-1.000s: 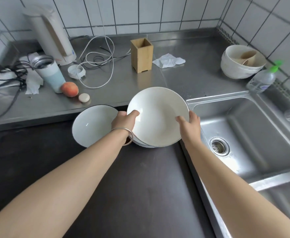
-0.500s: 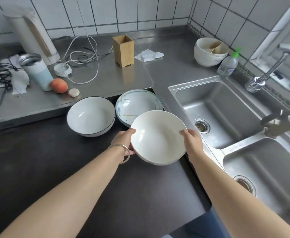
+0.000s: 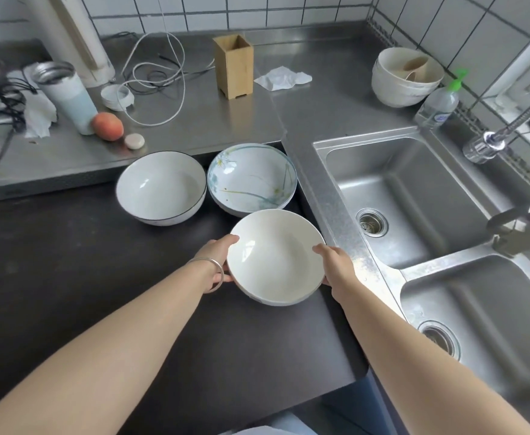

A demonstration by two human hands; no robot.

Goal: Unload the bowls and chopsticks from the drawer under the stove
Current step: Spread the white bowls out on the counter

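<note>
Left hand (image 3: 216, 262) and right hand (image 3: 336, 268) grip a plain white bowl (image 3: 274, 257) by its rim above the dark tabletop (image 3: 69, 277). Just behind stand a dark-rimmed bowl (image 3: 161, 188) and a flowered bowl (image 3: 252, 178), sink (image 3: 414, 196) alongside

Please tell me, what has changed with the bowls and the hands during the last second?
Both hands, left hand and right hand, lifted the plain white bowl off the flower-patterned bowl and drew it toward the person, lower over the dark stovetop. The patterned bowl is now uncovered. The grip on the rim is unchanged. The dark-rimmed bowl did not move.
</note>
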